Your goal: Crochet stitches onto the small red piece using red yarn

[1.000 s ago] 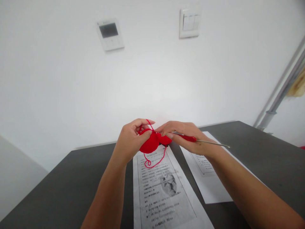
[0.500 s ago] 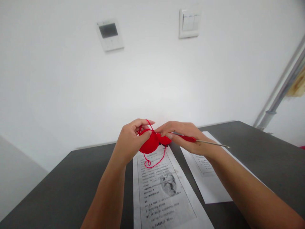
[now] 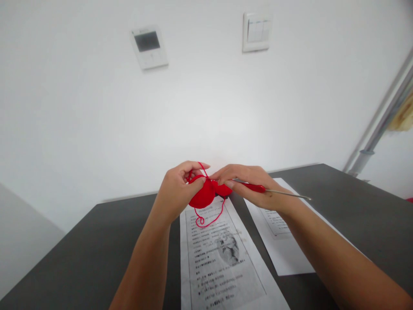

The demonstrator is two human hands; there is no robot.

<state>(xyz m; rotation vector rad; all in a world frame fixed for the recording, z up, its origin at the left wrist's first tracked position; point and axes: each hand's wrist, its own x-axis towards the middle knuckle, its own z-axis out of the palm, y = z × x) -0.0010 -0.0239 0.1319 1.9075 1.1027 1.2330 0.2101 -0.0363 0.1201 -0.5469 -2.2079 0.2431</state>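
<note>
My left hand pinches a rounded piece of red crochet work between thumb and fingers. A strand of red yarn runs over its raised index finger. My right hand is closed on a crochet hook with a red grip and metal ends. One end of the hook points back past the wrist; the working end meets the piece at its upper edge, where fingers partly hide it. Behind the piece, a second red mass, perhaps the yarn ball, shows. A loose red tail curls below.
Two printed sheets lie on the dark table: one with a picture below my hands, another under my right forearm. The white wall behind carries a screen panel and a switch plate. A grey pipe stands right.
</note>
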